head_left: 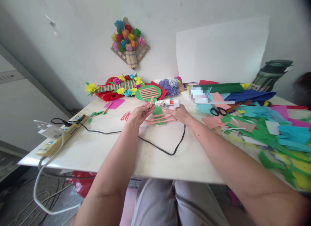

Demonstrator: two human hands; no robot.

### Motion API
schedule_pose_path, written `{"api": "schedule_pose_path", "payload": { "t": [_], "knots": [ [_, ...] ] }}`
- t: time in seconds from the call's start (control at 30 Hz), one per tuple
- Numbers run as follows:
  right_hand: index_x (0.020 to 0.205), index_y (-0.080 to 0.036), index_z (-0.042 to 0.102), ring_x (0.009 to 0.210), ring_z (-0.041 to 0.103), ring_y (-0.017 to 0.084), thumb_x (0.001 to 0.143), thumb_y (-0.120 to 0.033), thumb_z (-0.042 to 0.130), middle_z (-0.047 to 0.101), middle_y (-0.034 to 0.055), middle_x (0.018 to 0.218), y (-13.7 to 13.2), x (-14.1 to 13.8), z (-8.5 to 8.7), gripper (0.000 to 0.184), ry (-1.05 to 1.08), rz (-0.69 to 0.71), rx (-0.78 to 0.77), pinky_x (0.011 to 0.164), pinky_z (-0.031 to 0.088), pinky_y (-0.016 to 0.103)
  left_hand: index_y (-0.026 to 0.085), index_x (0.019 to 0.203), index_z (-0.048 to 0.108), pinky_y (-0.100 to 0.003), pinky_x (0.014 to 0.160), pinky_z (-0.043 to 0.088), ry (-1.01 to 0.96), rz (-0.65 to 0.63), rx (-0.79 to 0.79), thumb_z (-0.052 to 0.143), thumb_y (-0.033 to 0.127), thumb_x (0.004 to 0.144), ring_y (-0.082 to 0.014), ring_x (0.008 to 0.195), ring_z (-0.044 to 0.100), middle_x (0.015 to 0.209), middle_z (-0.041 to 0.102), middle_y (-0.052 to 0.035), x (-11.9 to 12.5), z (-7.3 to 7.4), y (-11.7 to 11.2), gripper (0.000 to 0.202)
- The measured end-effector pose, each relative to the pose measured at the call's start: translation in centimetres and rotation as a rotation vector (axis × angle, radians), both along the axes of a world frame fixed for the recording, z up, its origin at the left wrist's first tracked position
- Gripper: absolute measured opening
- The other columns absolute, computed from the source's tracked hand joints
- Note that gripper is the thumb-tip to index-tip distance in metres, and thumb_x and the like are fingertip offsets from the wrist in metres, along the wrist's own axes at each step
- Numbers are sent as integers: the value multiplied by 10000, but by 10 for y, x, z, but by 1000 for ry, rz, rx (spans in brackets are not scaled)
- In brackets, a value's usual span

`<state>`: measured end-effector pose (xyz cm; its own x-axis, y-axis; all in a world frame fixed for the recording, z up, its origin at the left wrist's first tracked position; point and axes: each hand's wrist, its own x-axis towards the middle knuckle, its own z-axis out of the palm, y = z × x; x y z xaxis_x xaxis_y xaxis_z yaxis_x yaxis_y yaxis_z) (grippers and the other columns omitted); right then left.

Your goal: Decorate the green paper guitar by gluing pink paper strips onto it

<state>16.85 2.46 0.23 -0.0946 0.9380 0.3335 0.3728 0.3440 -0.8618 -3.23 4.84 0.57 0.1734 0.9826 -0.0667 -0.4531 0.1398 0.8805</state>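
My left hand (139,113) pinches a short pink paper stick (151,101) that points up and right. My right hand (179,113) grips a white glue gun (167,104) whose nozzle points left, close to the tip of that stick. Below both hands lies a green paper cutout (158,113) with several pink sticks (160,119) laid across it. A few loose pink sticks (125,116) rest on the white table (97,148) left of my left hand. The gun's black cord (167,152) loops over the table toward me.
A yellow power strip (60,135) sits at the table's left edge. Finished paper-flower pieces (116,86) and a green disc with pink stripes (148,92) lie at the back. Black-handled scissors (218,111) and heaps of coloured paper scraps (272,129) cover the right side.
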Motion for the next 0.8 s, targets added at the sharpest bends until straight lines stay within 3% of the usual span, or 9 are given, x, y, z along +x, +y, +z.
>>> {"api": "schedule_pose_path", "payload": {
  "t": [0.2, 0.5, 0.8],
  "knots": [
    [785, -135, 652, 543, 595, 161, 642, -387, 657, 630, 33, 564, -1, 0, 1, 290, 15, 26, -8, 436, 455, 220, 95, 793, 642, -264, 856, 501, -18, 11, -14, 534, 15, 738, -179, 903, 641, 846, 685, -83, 0, 1, -1, 145],
    [796, -134, 658, 662, 627, 184, 644, -351, 651, 658, 41, 639, -4, 0, 6, 265, 9, -34, 31, 560, 497, 254, 84, 835, 655, -253, 849, 502, -5, -30, -9, 523, 17, 747, -171, 900, 641, 887, 682, -96, 1, 2, -1, 173],
    [814, -146, 657, 693, 636, 193, 645, -359, 647, 667, 42, 660, -2, 1, 4, 272, 30, -36, 49, 558, 500, 257, 89, 885, 658, -234, 801, 521, 23, -55, -25, 539, 23, 744, -163, 883, 644, 893, 681, -87, 2, 5, -5, 195]
  ]
}}
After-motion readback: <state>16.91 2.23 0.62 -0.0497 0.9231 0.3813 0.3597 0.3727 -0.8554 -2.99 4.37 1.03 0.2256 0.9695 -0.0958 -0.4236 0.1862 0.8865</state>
